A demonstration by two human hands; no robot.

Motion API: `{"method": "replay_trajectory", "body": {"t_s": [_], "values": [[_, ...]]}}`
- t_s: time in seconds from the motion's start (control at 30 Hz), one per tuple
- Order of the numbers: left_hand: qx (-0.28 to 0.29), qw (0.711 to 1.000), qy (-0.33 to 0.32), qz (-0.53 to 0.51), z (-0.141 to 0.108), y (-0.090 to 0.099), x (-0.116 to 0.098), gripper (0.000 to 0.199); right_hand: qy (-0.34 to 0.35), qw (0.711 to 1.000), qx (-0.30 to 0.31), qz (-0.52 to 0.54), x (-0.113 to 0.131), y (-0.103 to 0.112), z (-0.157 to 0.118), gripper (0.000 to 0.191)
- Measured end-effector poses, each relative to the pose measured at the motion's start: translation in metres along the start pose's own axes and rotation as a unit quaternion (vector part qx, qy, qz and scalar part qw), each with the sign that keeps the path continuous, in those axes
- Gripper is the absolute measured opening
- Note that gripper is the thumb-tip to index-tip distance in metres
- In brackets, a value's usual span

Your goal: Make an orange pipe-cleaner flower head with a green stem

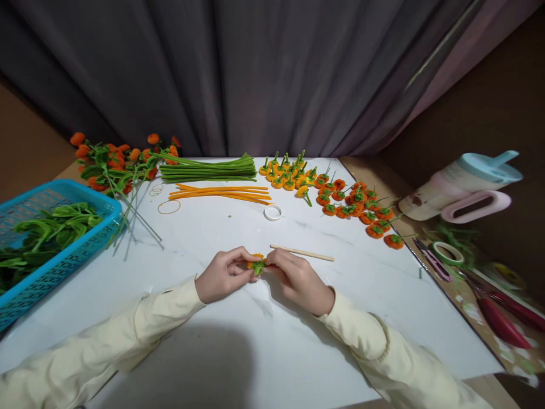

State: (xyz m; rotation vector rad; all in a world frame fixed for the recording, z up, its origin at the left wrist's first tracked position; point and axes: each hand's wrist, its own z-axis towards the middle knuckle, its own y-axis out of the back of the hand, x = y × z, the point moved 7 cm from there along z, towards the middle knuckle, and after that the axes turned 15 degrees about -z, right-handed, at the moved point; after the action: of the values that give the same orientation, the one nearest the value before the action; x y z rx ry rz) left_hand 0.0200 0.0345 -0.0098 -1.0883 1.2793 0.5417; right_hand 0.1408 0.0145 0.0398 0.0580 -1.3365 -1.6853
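Near the middle of the white table, a small yellow-orange and green fuzzy piece (258, 266) is held between both hands. My left hand (223, 275) grips it from the left with thumb and fingers. From the right, the fingertips of my right hand (300, 279) pinch at its green part. The fingers cover some of the piece. Just beyond my right hand lies a thin wooden stick (313, 255). A white ring (273, 212) sits farther back, beside a bundle of orange stems (221, 193) and green stems (208, 170).
At the left stands a blue basket (108, 210) of green leaves, with orange flowers (114, 159) behind. Yellow pieces (289, 180) and orange pieces (357, 199) line the back right. A tumbler (443, 187), green tape (447, 253) and red-handled pliers (502, 324) are at the right.
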Motion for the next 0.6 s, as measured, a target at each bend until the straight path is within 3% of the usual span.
{"method": "replay_trajectory", "body": {"t_s": [0.37,0.6], "values": [[-0.033,0.999,-0.005,0.024,-0.001,0.0,-0.004,0.031,-0.012,1.0,-0.004,-0.001,0.0,0.001,0.0,0.014],[0.004,0.997,-0.042,0.068,0.0,-0.003,-0.006,0.019,-0.055,0.997,0.034,0.033,-0.009,0.004,0.005,0.011]]}}
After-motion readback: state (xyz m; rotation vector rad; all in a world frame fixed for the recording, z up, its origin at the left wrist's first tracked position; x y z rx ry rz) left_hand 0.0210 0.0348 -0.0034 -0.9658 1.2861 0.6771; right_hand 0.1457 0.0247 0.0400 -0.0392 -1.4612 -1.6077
